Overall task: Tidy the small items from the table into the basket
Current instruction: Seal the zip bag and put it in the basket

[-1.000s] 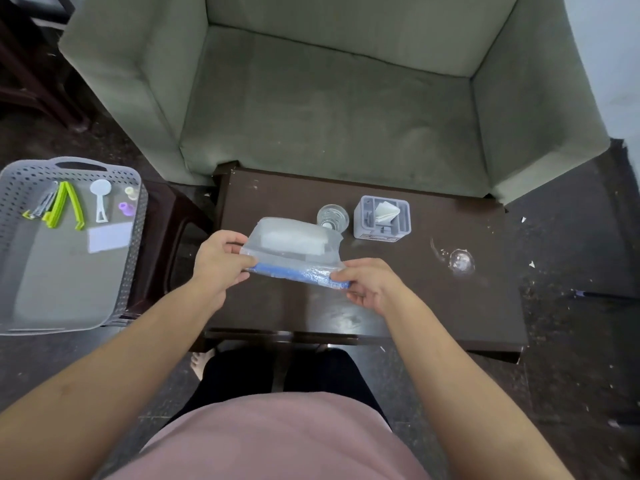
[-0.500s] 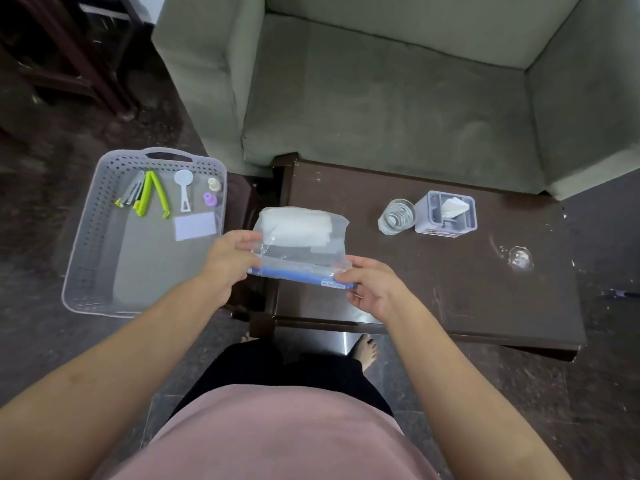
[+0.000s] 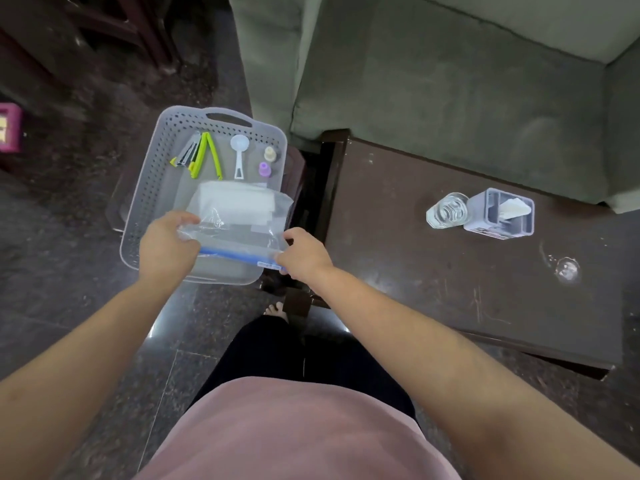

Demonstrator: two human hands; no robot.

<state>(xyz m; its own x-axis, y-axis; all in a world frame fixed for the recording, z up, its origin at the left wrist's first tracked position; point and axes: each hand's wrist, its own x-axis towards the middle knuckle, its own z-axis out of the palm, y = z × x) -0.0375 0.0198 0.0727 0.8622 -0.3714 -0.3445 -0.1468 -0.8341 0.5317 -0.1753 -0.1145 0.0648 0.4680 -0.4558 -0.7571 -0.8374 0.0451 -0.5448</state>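
Gripping the bag by its blue zip edge, the left hand and right hand pinch its corners over the basket, at ten o'clock from the table.

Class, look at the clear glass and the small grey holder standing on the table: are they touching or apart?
Touching. In the head view the glass stands against the left wall of the grey holder with no table visible between them.
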